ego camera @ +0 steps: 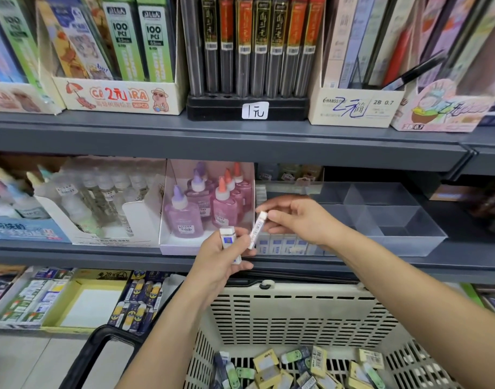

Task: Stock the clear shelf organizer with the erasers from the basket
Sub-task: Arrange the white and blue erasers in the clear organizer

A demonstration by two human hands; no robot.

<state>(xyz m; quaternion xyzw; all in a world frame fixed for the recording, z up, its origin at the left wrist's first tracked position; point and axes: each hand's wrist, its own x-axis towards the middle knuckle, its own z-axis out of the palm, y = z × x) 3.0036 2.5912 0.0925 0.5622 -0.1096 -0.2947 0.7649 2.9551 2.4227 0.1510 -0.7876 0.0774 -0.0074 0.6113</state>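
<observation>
Your left hand (221,256) raised, fingers curled round one blue-sleeved eraser (227,237). Your right hand (294,220), at its 2 o'clock, pinches second eraser (258,230), edge-on. At 3 o'clock, clear organizer (409,242): front row (280,244) shows at least four erasers. At 6 o'clock, basket (296,313): loose erasers (296,366), too jumbled to count.

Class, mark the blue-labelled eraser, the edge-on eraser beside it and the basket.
blue-labelled eraser (227,237): head view, its label.
edge-on eraser (257,231): head view, its narrow side.
basket (296,313): head view, slotted far wall.

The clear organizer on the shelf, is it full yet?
Not full. The clear organizer holds a row of erasers at its front left; its right compartments show only bare bottom.
</observation>
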